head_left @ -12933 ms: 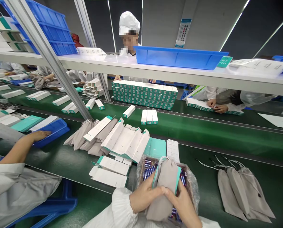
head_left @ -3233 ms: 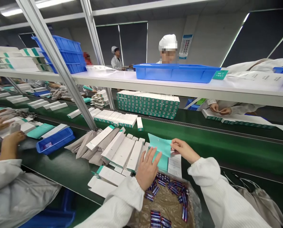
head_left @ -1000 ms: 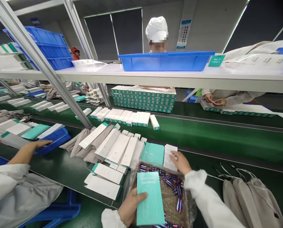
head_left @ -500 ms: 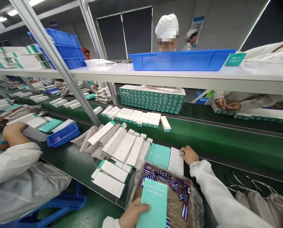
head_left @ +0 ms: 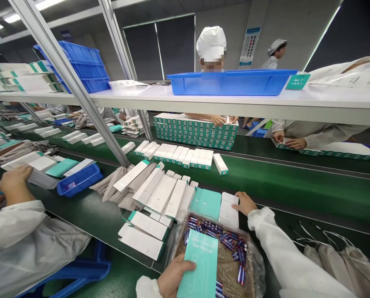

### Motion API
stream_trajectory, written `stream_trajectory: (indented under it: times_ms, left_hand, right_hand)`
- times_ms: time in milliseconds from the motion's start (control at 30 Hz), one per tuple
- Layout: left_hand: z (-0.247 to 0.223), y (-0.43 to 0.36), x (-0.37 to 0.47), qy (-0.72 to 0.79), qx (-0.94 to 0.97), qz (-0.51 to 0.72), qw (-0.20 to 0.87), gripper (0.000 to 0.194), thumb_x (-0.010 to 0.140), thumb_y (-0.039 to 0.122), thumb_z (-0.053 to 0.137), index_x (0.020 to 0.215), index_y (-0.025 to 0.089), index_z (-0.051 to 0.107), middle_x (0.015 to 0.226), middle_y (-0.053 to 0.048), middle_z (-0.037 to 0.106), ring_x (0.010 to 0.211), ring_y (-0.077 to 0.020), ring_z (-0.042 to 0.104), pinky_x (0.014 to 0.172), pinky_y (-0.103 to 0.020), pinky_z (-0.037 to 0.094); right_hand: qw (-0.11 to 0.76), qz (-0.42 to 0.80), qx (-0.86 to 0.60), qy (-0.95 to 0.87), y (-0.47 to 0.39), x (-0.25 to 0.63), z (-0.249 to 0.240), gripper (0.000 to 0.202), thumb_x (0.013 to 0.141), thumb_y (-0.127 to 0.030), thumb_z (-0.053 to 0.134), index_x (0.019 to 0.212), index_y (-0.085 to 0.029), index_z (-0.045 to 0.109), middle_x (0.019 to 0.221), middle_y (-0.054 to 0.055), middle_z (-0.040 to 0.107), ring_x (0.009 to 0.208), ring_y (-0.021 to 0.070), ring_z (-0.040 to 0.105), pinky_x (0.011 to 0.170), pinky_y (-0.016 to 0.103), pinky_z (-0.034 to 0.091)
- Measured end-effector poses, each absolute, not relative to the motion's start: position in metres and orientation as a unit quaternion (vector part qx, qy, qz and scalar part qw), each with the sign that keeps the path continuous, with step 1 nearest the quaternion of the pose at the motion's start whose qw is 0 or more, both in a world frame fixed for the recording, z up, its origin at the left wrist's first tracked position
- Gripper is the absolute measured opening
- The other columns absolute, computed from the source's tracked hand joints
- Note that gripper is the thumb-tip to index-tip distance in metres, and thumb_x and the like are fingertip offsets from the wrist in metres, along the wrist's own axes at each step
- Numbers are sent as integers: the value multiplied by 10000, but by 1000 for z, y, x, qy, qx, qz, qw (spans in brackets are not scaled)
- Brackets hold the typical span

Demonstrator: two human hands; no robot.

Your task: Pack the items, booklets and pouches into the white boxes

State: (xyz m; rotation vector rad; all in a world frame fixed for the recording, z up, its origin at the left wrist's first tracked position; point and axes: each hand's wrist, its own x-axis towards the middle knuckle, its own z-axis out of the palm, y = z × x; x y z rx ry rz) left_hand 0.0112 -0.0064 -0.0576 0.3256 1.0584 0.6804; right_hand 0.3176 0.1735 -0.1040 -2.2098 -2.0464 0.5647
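Observation:
My left hand is closed on a teal user manual, thumb across its front, held over a plastic-lined box. Batteries lie loose in that box, partly hidden by the manual. My right hand is at the right edge of a white printed leaflet, its fingers bent onto the paper; the fingertips are partly hidden. Left of the leaflet lie teal manuals. Further left is a pile of white cartons, some lying across others.
A green conveyor runs behind the bench, carrying a row of small white boxes. Above it is a shelf with a blue tray. Fabric pouches lie right. A co-worker's arm is at left near a blue bin.
The camera view has shifted slightly. A co-worker's hands now appear on top of the stacked boxes across the belt. Both my hands keep nearly the same places.

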Motion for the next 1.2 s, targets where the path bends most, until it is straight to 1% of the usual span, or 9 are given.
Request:
stream_trajectory:
  times_ms: [200, 367, 533, 633, 733, 900, 1033, 1100, 1200]
  left_hand:
    - [-64, -8, 6, 510, 137, 342, 777, 300, 529, 186, 694, 808, 112, 614, 673, -77, 710, 648, -231, 660, 655, -335, 498]
    - [-71, -5, 6, 500, 114, 315, 799, 423, 546, 177, 695, 945, 104, 573, 785, -119, 729, 770, -295, 682, 710, -381, 506]
    - [-69, -5, 4, 504, 120, 324, 792, 404, 580, 161, 670, 962, 91, 563, 748, -110, 726, 747, -286, 683, 694, -370, 513]
    - [-66, -3, 4, 510, 116, 332, 785, 378, 596, 145, 646, 962, 86, 569, 706, -95, 723, 694, -267, 682, 678, -366, 523]
    - [-61, 3, 5, 523, 124, 344, 770, 328, 612, 126, 626, 936, 85, 587, 698, -93, 727, 673, -253, 686, 664, -349, 530]
    - [-53, 20, 8, 516, 146, 357, 765, 313, 658, 155, 667, 960, 91, 614, 788, -106, 748, 741, -247, 704, 707, -335, 545]
    - [-46, 28, 18, 488, 170, 342, 785, 332, 694, 290, 726, 950, 95, 649, 889, -126, 748, 818, -261, 706, 772, -355, 548]
    - [-42, 28, 25, 470, 190, 338, 793, 374, 701, 367, 732, 948, 93, 670, 929, -134, 744, 841, -266, 703, 790, -354, 545]
    - [-38, 24, 35, 440, 221, 337, 802, 474, 722, 497, 689, 991, 107, 682, 950, -129, 742, 860, -262, 698, 791, -344, 536]
  right_hand:
    - [50, 164, -709, -684, 162, 313, -99, 359, 847, -221, 489, 1201, -168, 511, 1185, 131, 552, 1100, 262, 536, 865, 334, 408]
    - [89, 183, -723, -660, 159, 309, -104, 380, 827, -251, 509, 1192, -150, 547, 1219, 161, 543, 1084, 292, 553, 875, 372, 422]
    - [201, 221, -720, -627, 160, 311, -102, 195, 706, -236, 581, 885, -192, 642, 1135, 112, 579, 1050, 292, 551, 903, 399, 413]
    - [283, 270, -708, -587, 160, 313, -98, 83, 607, -277, 630, 660, -223, 597, 863, 41, 639, 892, 254, 592, 841, 380, 451]
    - [373, 328, -693, -522, 156, 321, -82, 233, 578, -431, 634, 679, -222, 609, 617, -10, 586, 647, 202, 571, 656, 347, 484]
    - [517, 374, -643, -424, 126, 327, -33, 533, 609, -663, 568, 850, -192, 628, 635, -9, 567, 533, 128, 470, 500, 275, 412]
    - [492, 470, -587, -439, 83, 285, -12, 465, 571, -578, 712, 759, -154, 668, 545, -23, 525, 444, 86, 399, 407, 231, 322]
    - [447, 533, -552, -460, 64, 257, -15, 424, 623, -552, 697, 757, -151, 668, 522, -36, 513, 417, 68, 366, 403, 220, 300]
    - [434, 501, -568, -489, 44, 224, -28, 359, 707, -521, 629, 774, -171, 666, 513, -44, 512, 407, 82, 397, 411, 227, 316]
